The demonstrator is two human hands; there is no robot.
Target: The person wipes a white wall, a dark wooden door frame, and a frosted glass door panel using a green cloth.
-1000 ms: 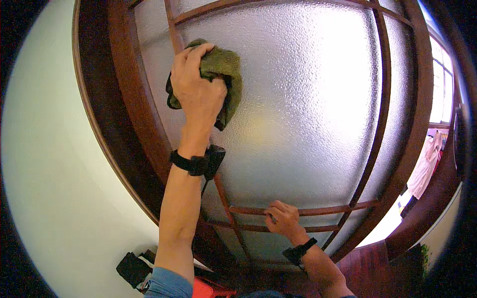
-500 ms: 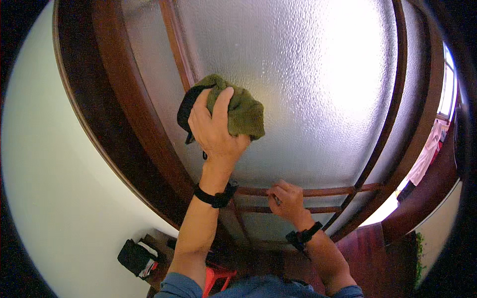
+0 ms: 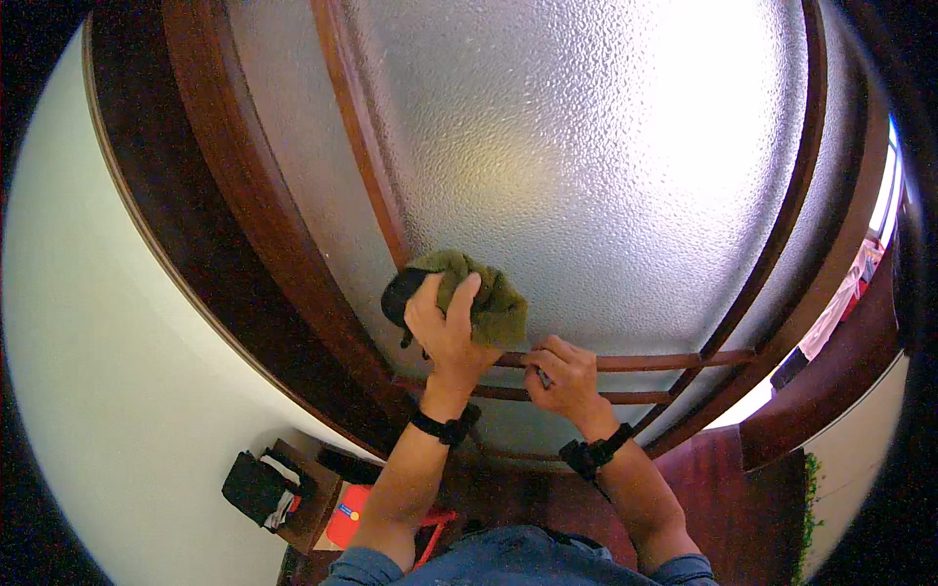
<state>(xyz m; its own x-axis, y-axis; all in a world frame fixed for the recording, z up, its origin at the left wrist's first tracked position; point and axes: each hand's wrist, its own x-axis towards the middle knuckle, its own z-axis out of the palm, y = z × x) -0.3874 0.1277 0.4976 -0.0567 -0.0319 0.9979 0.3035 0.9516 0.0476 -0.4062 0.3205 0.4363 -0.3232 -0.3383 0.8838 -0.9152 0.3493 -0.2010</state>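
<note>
An olive-green cloth (image 3: 496, 305) is bunched in my left hand (image 3: 445, 327), fingers closed over it. A black piece of fabric (image 3: 399, 295), with a dark loop hanging below, sits beside the cloth under the same hand. The bundle lies against the frosted glass pane (image 3: 586, 195) near its lower left corner. My right hand (image 3: 565, 376) is closed, its fingers curled at the wooden crossbar (image 3: 635, 362). A small greyish thing shows between those fingers, too small to make out.
Brown wooden frame (image 3: 254, 205) borders the glass, with a pale wall (image 3: 117, 352) on the left. Low at left stands a small brown cabinet (image 3: 308, 493) with dark folded items (image 3: 256, 488) on it, beside a red stool (image 3: 349, 515). Pink cloth (image 3: 831, 313) hangs at far right.
My left hand has moved down the glass and slightly right with the cloth, now close to my right hand. The right hand stays at the crossbar. The view has shifted slightly.
</note>
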